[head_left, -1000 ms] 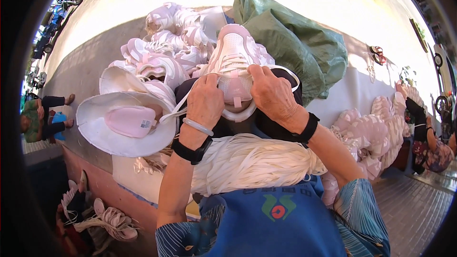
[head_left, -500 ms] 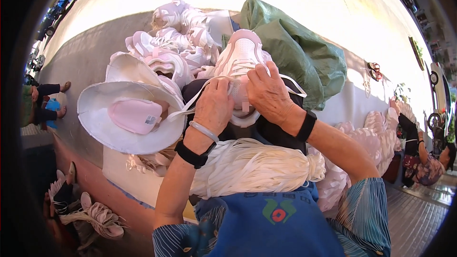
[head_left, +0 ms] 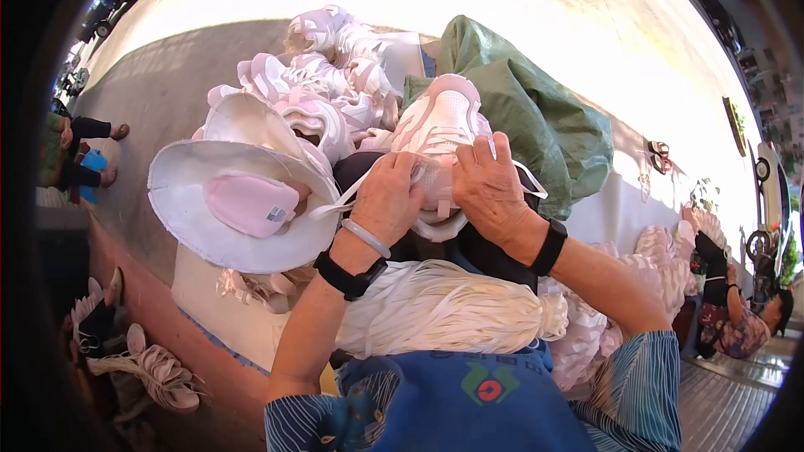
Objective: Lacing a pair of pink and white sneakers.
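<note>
A pink and white sneaker (head_left: 440, 113) rests on my lap, its toe pointing away from me and its tongue toward me. My left hand (head_left: 388, 198) pinches the white shoelace (head_left: 337, 203) at the left side of the shoe's opening, and a loose end trails out to the left. On the opposite side, my right hand (head_left: 496, 192) has its fingers bent at the upper eyelets, with lace (head_left: 532, 180) showing beyond it. The fingertips of both hands are partly hidden. A thick bundle of flat white laces (head_left: 444, 305) lies across my lap, below my wrists.
White fabric hat-like piece (head_left: 180, 192) with a pink insole-shaped pad inside sits left, beside a heap of sneakers (head_left: 322, 75). Green tarp (head_left: 536, 109) lies behind. More shoes (head_left: 657, 259) are piled right; another person (head_left: 745, 318) sits beyond. Sandals (head_left: 660, 156) lie farther off.
The whole view has shifted slightly, so the sneaker and hands appear lower and a little to the right. Both hands stay at the shoe's laces.
</note>
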Motion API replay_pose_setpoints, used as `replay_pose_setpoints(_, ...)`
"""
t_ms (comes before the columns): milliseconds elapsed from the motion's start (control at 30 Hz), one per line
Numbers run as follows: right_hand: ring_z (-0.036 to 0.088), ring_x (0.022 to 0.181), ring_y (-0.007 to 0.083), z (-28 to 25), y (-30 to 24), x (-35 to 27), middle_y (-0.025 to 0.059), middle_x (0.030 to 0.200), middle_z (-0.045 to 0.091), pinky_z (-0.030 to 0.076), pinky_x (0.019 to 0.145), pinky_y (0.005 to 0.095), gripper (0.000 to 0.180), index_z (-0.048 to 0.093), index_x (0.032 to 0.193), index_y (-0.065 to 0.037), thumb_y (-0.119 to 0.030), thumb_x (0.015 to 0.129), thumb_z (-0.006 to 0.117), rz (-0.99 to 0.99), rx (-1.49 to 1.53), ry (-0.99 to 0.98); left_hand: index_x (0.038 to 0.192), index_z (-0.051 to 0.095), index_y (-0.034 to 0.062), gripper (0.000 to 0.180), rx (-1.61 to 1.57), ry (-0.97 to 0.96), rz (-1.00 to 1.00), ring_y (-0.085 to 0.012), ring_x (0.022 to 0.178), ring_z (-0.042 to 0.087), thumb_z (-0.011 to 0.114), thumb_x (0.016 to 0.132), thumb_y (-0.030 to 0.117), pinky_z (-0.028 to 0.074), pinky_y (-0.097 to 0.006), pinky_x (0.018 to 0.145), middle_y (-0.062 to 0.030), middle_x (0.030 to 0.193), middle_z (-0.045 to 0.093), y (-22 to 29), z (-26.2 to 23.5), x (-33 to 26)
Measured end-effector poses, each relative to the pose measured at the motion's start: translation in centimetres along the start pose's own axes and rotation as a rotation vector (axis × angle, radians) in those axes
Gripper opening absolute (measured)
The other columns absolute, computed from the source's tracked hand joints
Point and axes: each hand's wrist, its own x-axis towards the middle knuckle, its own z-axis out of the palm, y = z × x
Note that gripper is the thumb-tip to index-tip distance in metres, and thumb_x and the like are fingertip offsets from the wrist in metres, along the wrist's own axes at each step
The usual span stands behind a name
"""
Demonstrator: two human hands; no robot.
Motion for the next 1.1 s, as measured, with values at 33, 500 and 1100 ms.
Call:
replay_pose_setpoints(33, 0.052, 0.103, 0.0298, -0.1, 0.1, 0.0, 0.0120, 0.093, 0.057, 0.034, 0.100, 0.0484, 0.027, 0.069, 0.090, 0.000, -0.021, 0.075, 0.061, 0.000, -0.007, 0.001, 0.106, 0.055, -0.0004, 0.029, -0.008, -0.005, -0.035, -0.0378, 0.094, 0.060, 0.063, 0.078, 0.002, 0.049, -0.043, 0.082, -0.0209, 0.098, 0.061, 0.0, -0.1, 0.1)
replay_pose_setpoints(500, 0.054, 0.089, 0.0364, -2.6, -3.2, -0.2, 0.0195, 0.089, 0.052, 0.045, 0.078, 0.0431, 0.011, 0.054, 0.087, 0.001, -0.007, 0.092, 0.050, 0.408, 1.412, -0.052, 0.103, 0.057, 0.0016, 0.029, -0.121, 0.005, 0.001, -0.0347, 0.089, 0.062, 0.068, 0.077, 0.007, 0.050, -0.040, 0.078, -0.0172, 0.094, 0.062, -0.8, -0.4, 0.2)
replay_pose_setpoints(1100, 0.067, 0.071, 0.0349, 1.5, -4.3, 1.9, 0.0138, 0.084, 0.064, 0.053, 0.060, 0.0436, 0.009, 0.059, 0.089, -0.004, -0.013, 0.086, 0.058, 0.455, 0.707, 0.024, 0.100, 0.056, 0.0009, 0.022, -0.147, -0.017, -0.076, -0.0376, 0.087, 0.061, 0.063, 0.080, 0.005, 0.049, -0.042, 0.075, -0.0191, 0.093, 0.061, -0.6, -0.9, 0.5)
